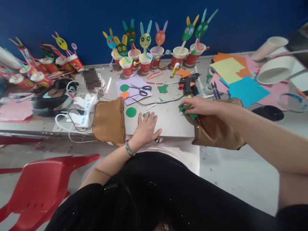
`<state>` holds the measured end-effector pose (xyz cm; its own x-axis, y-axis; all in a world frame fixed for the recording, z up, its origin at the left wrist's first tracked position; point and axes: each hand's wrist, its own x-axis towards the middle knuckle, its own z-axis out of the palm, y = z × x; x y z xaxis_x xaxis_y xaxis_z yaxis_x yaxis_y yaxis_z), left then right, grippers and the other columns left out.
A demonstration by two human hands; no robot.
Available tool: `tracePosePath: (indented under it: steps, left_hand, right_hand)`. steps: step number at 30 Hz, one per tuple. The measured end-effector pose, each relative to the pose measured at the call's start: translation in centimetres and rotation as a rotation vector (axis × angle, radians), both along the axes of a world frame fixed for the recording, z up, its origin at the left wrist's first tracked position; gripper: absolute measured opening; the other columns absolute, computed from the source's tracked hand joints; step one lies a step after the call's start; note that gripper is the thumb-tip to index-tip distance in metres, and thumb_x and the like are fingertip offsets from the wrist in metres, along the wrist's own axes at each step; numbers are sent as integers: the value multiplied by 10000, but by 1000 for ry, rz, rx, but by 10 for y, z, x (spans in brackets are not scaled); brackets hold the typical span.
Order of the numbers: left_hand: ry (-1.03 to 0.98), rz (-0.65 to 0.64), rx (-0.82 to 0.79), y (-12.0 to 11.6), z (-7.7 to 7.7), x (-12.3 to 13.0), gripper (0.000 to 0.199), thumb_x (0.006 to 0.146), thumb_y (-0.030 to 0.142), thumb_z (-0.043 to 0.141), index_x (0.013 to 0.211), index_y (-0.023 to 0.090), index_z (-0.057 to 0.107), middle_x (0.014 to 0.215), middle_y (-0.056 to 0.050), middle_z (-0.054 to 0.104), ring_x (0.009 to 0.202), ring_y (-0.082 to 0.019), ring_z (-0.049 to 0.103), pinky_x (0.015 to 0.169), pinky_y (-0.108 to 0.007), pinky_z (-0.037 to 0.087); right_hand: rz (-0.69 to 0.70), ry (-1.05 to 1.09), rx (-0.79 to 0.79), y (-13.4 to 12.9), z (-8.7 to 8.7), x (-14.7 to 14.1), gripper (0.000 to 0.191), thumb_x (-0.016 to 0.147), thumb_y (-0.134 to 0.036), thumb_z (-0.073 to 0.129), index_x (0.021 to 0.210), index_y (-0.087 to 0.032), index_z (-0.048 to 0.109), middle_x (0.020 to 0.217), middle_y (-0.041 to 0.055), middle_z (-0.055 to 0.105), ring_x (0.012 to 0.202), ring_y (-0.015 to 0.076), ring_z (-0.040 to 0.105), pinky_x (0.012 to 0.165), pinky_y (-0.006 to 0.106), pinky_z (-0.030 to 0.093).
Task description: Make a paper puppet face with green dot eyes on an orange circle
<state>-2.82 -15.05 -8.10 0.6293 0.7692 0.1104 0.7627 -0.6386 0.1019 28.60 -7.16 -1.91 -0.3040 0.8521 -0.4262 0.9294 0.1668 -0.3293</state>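
Note:
My left hand (pixel 145 131) lies flat at the table's front edge with its fingers spread. Its fingertips partly cover a small green paper piece (pixel 145 115). A green paper circle (pixel 131 112) lies just left of it. Over at the right, my right hand (pixel 200 106) has its fingers curled over green paper scraps (pixel 190 111), beside a brown cushion-like pad (pixel 218 131). Farther back are scissors (pixel 141 89) on a lilac sheet (pixel 122 84), with a green and an orange circle. A black glue gun (pixel 189 84) lies behind my right hand.
Paper cups with rabbit-faced paper figures (pixel 145 64) line the blue wall. Coloured paper sheets (pixel 247 91) and a tape roll (pixel 292 102) are at right. A white power strip (pixel 88 110) with cables and another brown pad (pixel 109 120) are left; a red chair (pixel 43 179) stands below.

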Motion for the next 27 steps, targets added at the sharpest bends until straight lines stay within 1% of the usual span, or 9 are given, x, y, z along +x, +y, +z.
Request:
tracePosePath:
  steps: [3, 5, 10, 13, 15, 18, 21, 24, 27]
  left_hand:
    - [-5, -6, -5, -1, 0, 0, 680, 1119, 537, 404, 1599, 72, 531, 1702, -220, 505, 1603, -405, 450, 1343, -716, 303]
    - [-3, -10, -17, -1, 1, 0, 685, 1119, 538, 403, 1602, 69, 528, 1706, -219, 501, 1604, -410, 447, 1340, -722, 302]
    - [4, -3, -23, 0, 1, 0, 682, 1111, 543, 425, 1601, 82, 533, 1702, -215, 507, 1603, -405, 449, 1344, -710, 300]
    - [0, -7, -15, 0, 0, -1, 680, 1109, 546, 428, 1596, 84, 538, 1700, -215, 509, 1602, -407, 449, 1341, -713, 304]
    - [-2, -12, -10, 0, -1, -1, 683, 1110, 547, 426, 1598, 81, 535, 1698, -216, 511, 1601, -407, 451, 1340, -714, 306]
    - [0, -9, -3, 0, -2, -1, 683, 1114, 544, 419, 1599, 77, 533, 1697, -221, 511, 1600, -408, 456, 1339, -713, 307]
    - [1, -1, -3, 0, -1, 0, 674, 1113, 540, 422, 1597, 86, 537, 1698, -219, 511, 1603, -406, 455, 1343, -708, 304]
    - [3, 6, -12, -1, 1, 0, 672, 1112, 541, 424, 1597, 89, 537, 1698, -215, 513, 1607, -401, 450, 1347, -701, 303]
    - [8, 7, -18, -1, 2, 1, 673, 1113, 546, 424, 1595, 89, 538, 1700, -212, 511, 1608, -399, 448, 1346, -702, 303]
  right_hand:
    - [42, -40, -21, -3, 0, 0, 500, 834, -306, 755, 1312, -162, 719, 900, 69, 786, 843, 240, 710, 769, 323, 494]
    - [75, -79, -19, -5, 0, 2, 513, 811, -291, 753, 1316, -207, 729, 889, 59, 792, 836, 253, 722, 757, 336, 496]
    - [74, -83, 38, -8, -4, 7, 436, 783, -307, 775, 1218, -279, 758, 1043, 87, 820, 936, 315, 749, 819, 397, 555]
    - [36, -115, 126, -12, -11, 5, 472, 757, -392, 831, 1205, -267, 748, 1150, 121, 809, 1047, 355, 739, 898, 431, 576]
    - [-7, -161, 175, -16, -16, 2, 448, 767, -401, 818, 1177, -235, 745, 1141, 135, 806, 1084, 362, 735, 931, 435, 576]
    - [-81, -185, 183, -21, -19, -7, 268, 803, -328, 744, 1047, -216, 742, 1039, 108, 818, 1003, 316, 754, 898, 393, 573]
    - [-166, -162, 155, -21, -17, -15, 38, 795, -238, 705, 820, -225, 679, 870, 82, 805, 900, 284, 749, 830, 351, 548]
    - [-232, -99, 125, -17, -13, -19, 193, 792, -166, 683, 663, -238, 559, 712, 80, 761, 825, 264, 723, 781, 332, 519]
    - [-254, -36, 81, -11, -11, -19, 240, 808, -138, 674, 625, -231, 550, 637, 59, 740, 762, 230, 700, 748, 309, 509]
